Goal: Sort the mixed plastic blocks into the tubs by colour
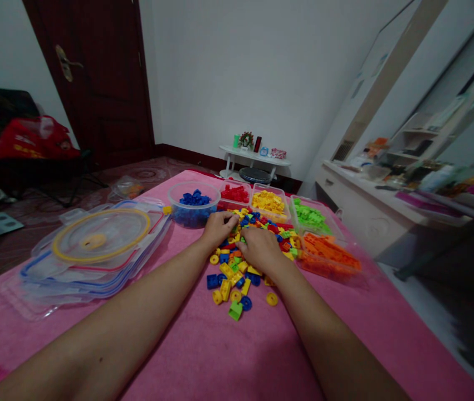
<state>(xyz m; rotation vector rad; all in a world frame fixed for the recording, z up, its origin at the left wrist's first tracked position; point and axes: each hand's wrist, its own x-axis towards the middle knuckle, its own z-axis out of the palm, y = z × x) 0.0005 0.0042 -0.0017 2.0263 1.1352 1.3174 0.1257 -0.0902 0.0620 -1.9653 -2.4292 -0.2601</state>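
Note:
A mixed pile of toy building bricks (pixel 229 271) in yellow, blue, red, green and orange lies in front of me. My left hand (pixel 219 227) is at the pile's left side, its fingers curled together at the bricks. Close beside it, my right hand (pixel 259 247) reaches over the middle of the pile, fingers bent down and partly hidden. What either hand holds is too small to make out. Behind the pile stand a round tub of blue bricks (pixel 195 199), a box of red bricks (pixel 235 193) and a box of yellow bricks (pixel 268 203).
Right of the pile are boxes of green bricks (pixel 311 216) and orange bricks (pixel 331 253). Stacked clear lids (pixel 101 236) lie at left on the pink cloth (pixel 203 345). A low white shelf (pixel 255 156) stands behind the table, and a cluttered desk (pixel 387 189) at right.

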